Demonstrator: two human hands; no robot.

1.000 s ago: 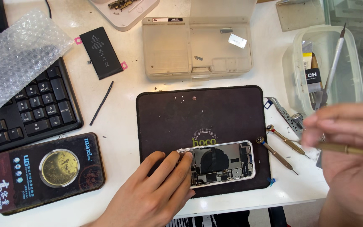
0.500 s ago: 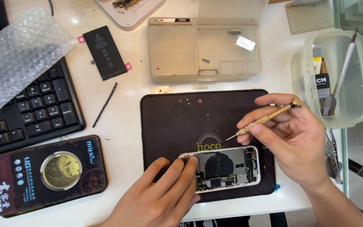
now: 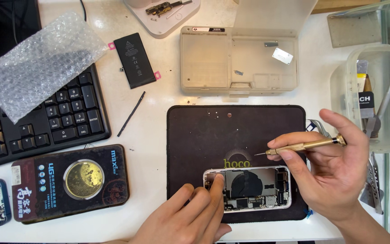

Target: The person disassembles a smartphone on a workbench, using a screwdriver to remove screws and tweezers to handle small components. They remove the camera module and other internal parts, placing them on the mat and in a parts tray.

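On the dark mat (image 3: pixel 195 135) over a cluttered white desk (image 3: pixel 154 117), left hand (image 3: pixel 190 217) is pinning the opened phone (image 3: pixel 249 189) while right hand (image 3: pixel 335 174) is pinching a brass screwdriver (image 3: pixel 305 145) just above it

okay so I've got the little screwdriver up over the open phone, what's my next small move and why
Probably lower the brass screwdriver tip down onto the opened phone. The right hand holds it with the tip above the phone's top edge, touching nothing, while the left hand pins the phone's left end on the dark mat.

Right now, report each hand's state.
Left hand: open, fingertips pressing the opened white-framed phone.
Right hand: closed, holding the slim brass-coloured screwdriver.
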